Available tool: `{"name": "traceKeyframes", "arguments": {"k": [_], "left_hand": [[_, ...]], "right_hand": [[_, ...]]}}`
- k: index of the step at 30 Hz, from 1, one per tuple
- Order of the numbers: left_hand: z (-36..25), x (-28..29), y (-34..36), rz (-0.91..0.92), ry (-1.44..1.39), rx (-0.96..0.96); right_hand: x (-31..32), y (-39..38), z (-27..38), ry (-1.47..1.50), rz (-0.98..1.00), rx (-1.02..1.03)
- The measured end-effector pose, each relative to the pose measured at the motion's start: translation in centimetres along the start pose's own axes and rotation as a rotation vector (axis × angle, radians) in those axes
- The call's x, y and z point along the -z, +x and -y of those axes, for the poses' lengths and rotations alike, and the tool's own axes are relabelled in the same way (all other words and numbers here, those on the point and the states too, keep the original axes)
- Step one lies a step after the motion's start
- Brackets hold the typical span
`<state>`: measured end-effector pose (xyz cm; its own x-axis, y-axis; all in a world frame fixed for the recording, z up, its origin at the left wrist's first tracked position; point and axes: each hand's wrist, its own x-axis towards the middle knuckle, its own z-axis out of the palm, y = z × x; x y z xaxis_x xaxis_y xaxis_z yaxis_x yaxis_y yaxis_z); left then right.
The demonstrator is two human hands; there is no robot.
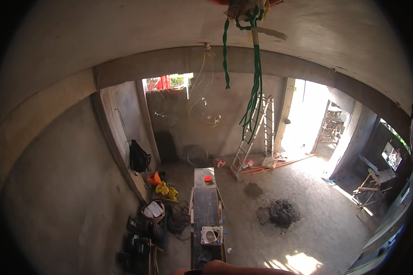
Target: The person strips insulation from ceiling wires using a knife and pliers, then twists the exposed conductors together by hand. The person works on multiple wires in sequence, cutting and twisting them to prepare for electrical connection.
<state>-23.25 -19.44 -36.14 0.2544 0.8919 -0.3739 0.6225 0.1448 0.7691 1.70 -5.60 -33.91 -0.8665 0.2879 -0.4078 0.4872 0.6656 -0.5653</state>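
Observation:
Part of my bare skin, with a dark band, shows at the bottom edge [229, 268]; which arm it is and what its fingers hold, I cannot tell. Just beyond it is a long dark plank platform [204, 201], bearing a small red object [208, 178] at its far end and a white packet with a pale round item [210, 236] nearer me. Overhead, thick green twisted wires [254, 78] hang from a ceiling opening.
An aluminium stepladder [243, 151] stands by the back wall near a bright doorway [298, 119], with long orange pipes [284, 163] below. Bags [163, 188], black cases [135, 243] and cable coils lie left. A cement pile [283, 213] and wooden trestle [371, 188] are right.

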Motion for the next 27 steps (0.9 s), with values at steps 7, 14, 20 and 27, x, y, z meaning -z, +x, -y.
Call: {"name": "traceKeyframes", "arguments": {"k": [7, 14, 20, 27], "left_hand": [[-2.5, 1.8, 2.0, 0.283, 0.115, 0.015], [-6.5, 3.8, 0.9, 0.198, 0.096, 0.006], [-8.3, 3.0, -1.2, -0.065, 0.050, -0.173], [-8.5, 3.7, -1.7, 0.096, 0.286, 0.088]], "right_hand": [[-0.3, 0.5, -1.2, -0.016, 0.022, 0.026], [1.8, 1.3, -1.6, -0.034, 0.033, 0.046], [3.6, 1.6, -1.9, -0.066, 0.020, 0.070], [3.6, 1.4, -2.1, -0.083, 0.022, 0.113]]}}
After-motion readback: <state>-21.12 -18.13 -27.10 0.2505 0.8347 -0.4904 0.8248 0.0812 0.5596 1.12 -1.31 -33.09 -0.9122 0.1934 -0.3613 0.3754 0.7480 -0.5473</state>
